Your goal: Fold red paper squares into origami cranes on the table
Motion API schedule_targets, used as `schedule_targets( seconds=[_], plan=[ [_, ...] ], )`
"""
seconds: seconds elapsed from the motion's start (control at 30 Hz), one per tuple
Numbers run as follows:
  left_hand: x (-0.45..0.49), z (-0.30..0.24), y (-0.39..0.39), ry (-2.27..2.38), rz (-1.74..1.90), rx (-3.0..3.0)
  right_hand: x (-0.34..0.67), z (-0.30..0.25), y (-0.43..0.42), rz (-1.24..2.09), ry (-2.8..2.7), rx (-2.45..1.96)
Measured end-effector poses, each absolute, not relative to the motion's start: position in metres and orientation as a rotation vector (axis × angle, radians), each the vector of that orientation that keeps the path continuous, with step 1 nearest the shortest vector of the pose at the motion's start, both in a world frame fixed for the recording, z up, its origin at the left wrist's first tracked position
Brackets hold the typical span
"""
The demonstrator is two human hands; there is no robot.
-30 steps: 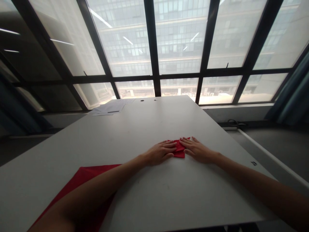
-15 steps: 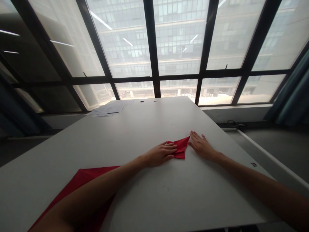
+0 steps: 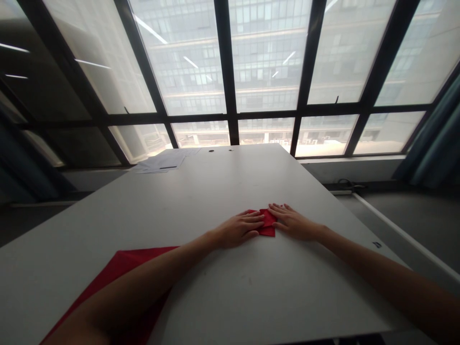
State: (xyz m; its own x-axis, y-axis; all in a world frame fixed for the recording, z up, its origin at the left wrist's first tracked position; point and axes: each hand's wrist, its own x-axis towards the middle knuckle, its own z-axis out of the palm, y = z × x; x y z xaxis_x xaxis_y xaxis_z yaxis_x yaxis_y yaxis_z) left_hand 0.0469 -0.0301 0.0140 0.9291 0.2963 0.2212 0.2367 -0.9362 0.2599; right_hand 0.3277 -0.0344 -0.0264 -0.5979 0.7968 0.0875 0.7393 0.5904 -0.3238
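A small folded red piece, paper or cloth (image 3: 268, 231), lies on the white table between my two hands. My left hand (image 3: 239, 229) rests flat over its left side, fingers stretched out. On its right part lies my right hand (image 3: 293, 222), palm down with the fingers extended, covering most of the pointed right corner. A bit of that red tip shows beyond the fingers. Both hands are open and press on the piece rather than grip it. Under my left forearm spreads a larger red sheet (image 3: 118, 268), partly hidden by the arm.
White papers (image 3: 158, 164) with a dark pen-like stick on them lie at the table's far left. A small dark item (image 3: 377, 244) sits near the right edge of the table (image 3: 223, 297). Windows stand beyond, with blue curtains (image 3: 427, 163) at the sides.
My right hand has moved left, from beside the red piece's pointed corner onto it. My left hand stays in place.
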Motion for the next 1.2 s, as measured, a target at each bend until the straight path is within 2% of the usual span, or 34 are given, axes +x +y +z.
schedule_targets(
  seconds=[0.77, 1.2],
  plan=[
    [0.044, -0.004, -0.017, 0.502, 0.559, 2.787, 0.326, -0.024, -0.036, 0.384, -2.555, -1.288],
    [0.048, 0.006, -0.025, 0.350, 0.389, 3.145, 0.326, -0.026, -0.035, 0.369, -2.555, -1.282]
  ],
)
